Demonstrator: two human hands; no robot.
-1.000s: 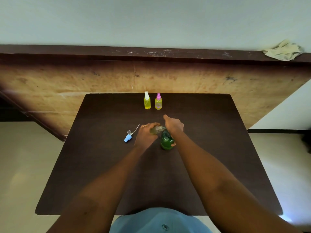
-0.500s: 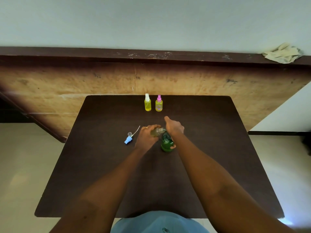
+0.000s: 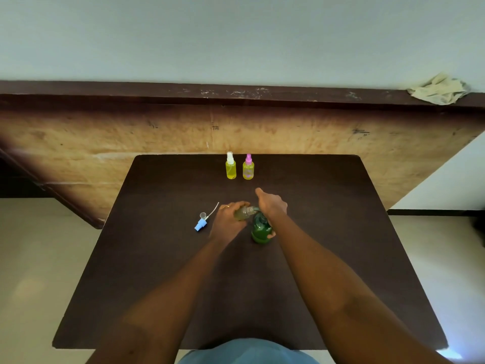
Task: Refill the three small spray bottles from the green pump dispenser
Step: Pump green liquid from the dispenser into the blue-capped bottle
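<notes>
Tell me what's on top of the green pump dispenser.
The right hand covers the top of the green pump dispenser; only the spout shows, pointing at the small bottle the left hand grips. The pump head is hidden.

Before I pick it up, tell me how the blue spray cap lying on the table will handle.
The blue spray cap looks small and plastic, so probably very light. It lies on its side on the table, so a push may spin it. Its thin tube looks likely to flex.

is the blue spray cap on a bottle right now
No, the blue spray cap lies on the table beside the left hand, apart from every bottle.
</notes>
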